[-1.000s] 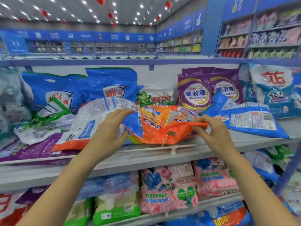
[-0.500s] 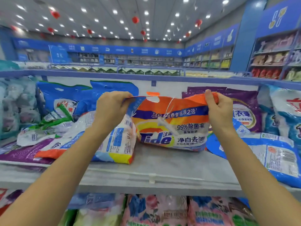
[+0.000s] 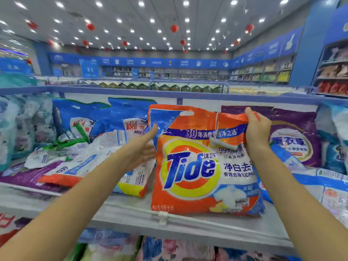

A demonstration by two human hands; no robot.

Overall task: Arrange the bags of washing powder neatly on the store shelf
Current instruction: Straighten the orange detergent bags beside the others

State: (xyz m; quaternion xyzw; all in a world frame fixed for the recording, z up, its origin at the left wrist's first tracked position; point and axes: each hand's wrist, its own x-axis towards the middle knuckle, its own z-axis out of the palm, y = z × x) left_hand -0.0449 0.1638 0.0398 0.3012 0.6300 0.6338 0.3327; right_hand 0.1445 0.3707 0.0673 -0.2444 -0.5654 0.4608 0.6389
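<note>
Right fingers (image 3: pixel 249 114) on Tide bag (image 3: pixel 192 166), grey shelf (image 3: pixel 122 210), blue shop wall (image 3: pixel 156 62)

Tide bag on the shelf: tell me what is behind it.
Behind the Tide bag a purple bag shows past its right edge, a blue bag past its left; whatever sits directly behind is covered.

1. I see the orange Tide bag (image 3: pixel 197 166) standing upright, label facing out, at the front edge of the shelf (image 3: pixel 131 210).
2. Just left of it, a white-and-orange bag (image 3: pixel 90 162) lies flat.
3. Behind them, blue bags (image 3: pixel 90 117) and a purple bag (image 3: pixel 293 140) stand upright.
</note>
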